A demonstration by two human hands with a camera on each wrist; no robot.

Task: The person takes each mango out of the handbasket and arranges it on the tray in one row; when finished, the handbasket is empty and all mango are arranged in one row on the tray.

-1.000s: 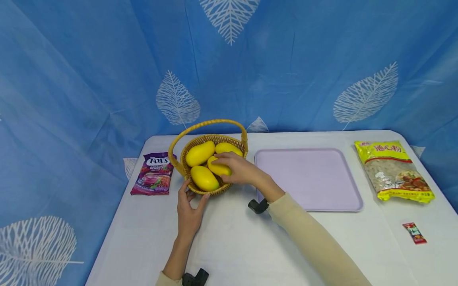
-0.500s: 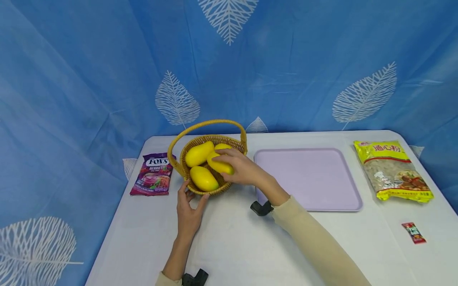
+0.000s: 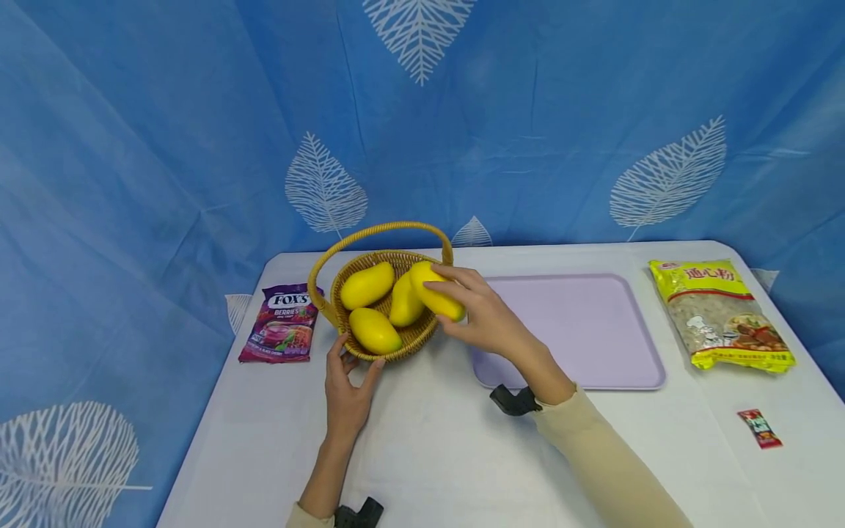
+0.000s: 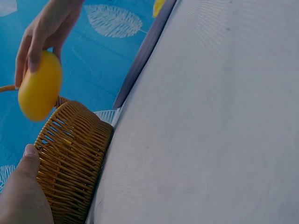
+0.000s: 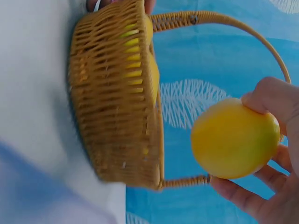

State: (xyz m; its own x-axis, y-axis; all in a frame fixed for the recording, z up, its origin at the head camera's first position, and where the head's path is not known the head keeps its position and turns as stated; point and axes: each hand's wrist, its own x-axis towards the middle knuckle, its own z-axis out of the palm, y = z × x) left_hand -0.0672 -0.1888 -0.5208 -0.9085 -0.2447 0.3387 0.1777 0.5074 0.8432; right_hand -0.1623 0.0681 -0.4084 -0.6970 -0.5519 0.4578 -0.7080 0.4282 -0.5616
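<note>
With my right hand I grip one yellow mango, the thumb on one side of it and the fingers on the other. This mango is lifted over the right side of the wicker basket, and in the right wrist view it is apart from the rim; its end near my palm is a little greenish. My left hand holds the basket at its near left side, with the thumb at the rim and the fingers along the wall; how far these fingers go under the basket, I cannot tell. Inside the basket lie three other mangoes: a far left mango, a near mango, and a middle mango, which the lifted one partly covers in the head view. The arched handle stands up above them. The basket sits on the white worktop, between a purple Fox's Berries pouch just at its left and a lilac tray at its right. My right wrist is above the near left part of this tray. Farther right lies a yellow macaroni bag with a clear middle, and nearer to me a small red candy packet. Behind everything hangs a blue curtain with white leaf prints.
</note>
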